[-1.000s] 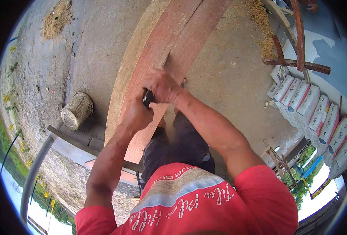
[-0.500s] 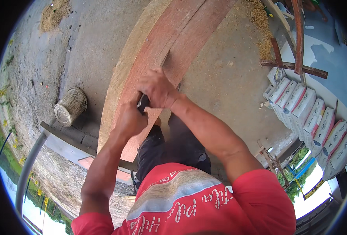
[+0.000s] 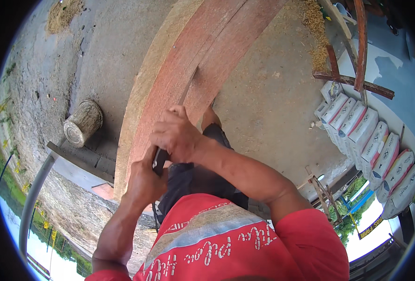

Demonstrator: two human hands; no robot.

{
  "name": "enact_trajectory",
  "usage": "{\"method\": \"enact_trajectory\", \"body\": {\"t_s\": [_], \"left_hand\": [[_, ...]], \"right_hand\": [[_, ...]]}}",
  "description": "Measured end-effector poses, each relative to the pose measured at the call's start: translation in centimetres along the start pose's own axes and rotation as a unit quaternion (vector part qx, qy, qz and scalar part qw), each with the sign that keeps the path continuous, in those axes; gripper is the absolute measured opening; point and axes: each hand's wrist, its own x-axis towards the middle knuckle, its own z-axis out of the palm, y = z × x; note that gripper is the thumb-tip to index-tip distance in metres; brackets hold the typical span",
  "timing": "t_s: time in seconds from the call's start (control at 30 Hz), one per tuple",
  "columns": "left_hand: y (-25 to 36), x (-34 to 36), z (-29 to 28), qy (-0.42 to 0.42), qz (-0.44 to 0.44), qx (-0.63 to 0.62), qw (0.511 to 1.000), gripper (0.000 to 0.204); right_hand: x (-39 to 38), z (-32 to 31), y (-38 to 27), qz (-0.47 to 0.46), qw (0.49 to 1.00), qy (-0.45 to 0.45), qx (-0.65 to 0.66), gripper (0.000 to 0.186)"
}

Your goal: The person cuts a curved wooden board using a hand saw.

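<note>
Both my hands grip one long tool over a reddish wooden plank (image 3: 207,51). My left hand (image 3: 144,182) is wrapped around the tool's dark handle (image 3: 159,160). Just above it, my right hand (image 3: 175,136) closes over the same tool. A thin dark blade (image 3: 190,84) runs from my right hand up along the plank's middle line. A pale, rough wooden slab (image 3: 144,89) lies against the plank's left side. The way the blade meets the wood is hidden.
A short log stump (image 3: 82,122) lies on the concrete to the left, by a grey metal pipe (image 3: 34,192). Several white sacks (image 3: 371,140) are stacked at the right. Dark wooden beams (image 3: 357,61) and sawdust (image 3: 316,33) lie at the upper right.
Both hands have drawn the tool back along the plank toward my body, and sit lower in the picture than a second ago.
</note>
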Motion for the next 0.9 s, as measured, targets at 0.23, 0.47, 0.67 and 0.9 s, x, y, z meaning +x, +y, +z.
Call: {"method": "enact_trajectory", "body": {"t_s": [0.23,0.47,0.67,0.9], "left_hand": [[1.8,9.7,1.6,0.031,0.033,0.000,0.999,0.046],[-0.7,-5.4,-2.7,-0.048,-0.019,-0.034,0.998,0.063],[3.2,14.6,2.1,0.020,0.034,0.012,0.999,0.048],[0.1,-4.1,-3.0,-0.064,-0.049,0.001,0.997,0.063]], "right_hand": [[3.2,0.3,10.2,-0.001,0.999,-0.039,-0.036,0.017],[-0.2,1.2,-5.8,-0.031,0.999,-0.019,0.032,0.012],[4.9,-1.4,13.8,0.004,0.999,-0.049,-0.014,0.020],[-0.2,1.7,-4.2,-0.029,0.999,0.008,0.032,0.019]]}}
